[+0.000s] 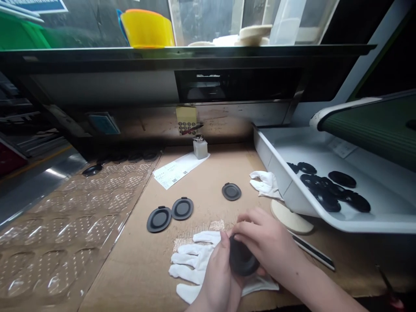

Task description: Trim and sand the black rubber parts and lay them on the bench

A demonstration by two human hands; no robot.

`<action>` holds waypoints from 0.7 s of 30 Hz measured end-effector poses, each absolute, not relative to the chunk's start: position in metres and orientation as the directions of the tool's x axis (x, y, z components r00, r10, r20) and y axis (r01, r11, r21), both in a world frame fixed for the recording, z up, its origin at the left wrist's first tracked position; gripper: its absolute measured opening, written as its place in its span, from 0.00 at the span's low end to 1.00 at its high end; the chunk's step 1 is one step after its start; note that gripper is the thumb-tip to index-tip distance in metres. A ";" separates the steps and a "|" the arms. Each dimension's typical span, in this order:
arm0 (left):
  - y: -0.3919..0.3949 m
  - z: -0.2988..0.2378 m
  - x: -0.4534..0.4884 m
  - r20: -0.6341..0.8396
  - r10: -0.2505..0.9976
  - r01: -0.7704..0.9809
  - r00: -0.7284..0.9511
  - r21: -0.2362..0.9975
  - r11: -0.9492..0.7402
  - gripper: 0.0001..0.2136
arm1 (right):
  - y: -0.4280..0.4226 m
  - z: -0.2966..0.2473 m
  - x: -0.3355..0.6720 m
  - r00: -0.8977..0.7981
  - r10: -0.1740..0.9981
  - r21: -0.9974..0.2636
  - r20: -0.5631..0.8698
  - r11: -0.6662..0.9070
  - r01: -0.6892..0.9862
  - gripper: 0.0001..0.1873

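Observation:
Between my two hands is a black round plastic cap (243, 258), tilted over a white glove that lies flat. My left hand (221, 268) grips its left edge, thumb along the rim. The fingers of my right hand (264, 234) are curled over its upper right edge; their tips are partly hidden. Under my hands, the white glove (191, 262) spreads its fingers to the left. Two similar black caps, one left (159, 219) and one right (182, 209), lie side by side on the cardboard. Another black cap (232, 191) rests farther back.
A clear blister tray (65, 225) covers the left side, with black caps at its back edge. At right, a white bin (286, 190) holds several black parts. A pump bottle (200, 148) stands on paper slips (178, 170). Another glove (264, 183) and a beige disc (290, 216) lie beside the bin.

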State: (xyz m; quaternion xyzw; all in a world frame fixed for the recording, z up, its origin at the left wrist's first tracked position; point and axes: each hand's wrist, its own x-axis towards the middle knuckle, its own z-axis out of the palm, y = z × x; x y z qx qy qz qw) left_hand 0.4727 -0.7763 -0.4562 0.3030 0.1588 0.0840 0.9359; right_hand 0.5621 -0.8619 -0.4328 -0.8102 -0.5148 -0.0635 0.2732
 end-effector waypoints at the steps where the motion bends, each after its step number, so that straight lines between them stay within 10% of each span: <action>1: -0.775 -0.457 0.473 -0.253 0.232 -0.041 0.939 0.588 0.808 0.21 | -0.854 -0.429 0.569 0.487 0.805 -0.409 0.338 -0.340 0.847 0.07; 21: -0.764 -0.485 0.480 -0.091 0.060 0.024 0.994 0.718 0.696 0.14 | -0.775 -0.420 0.667 0.599 0.762 -0.183 0.244 -0.571 0.801 0.12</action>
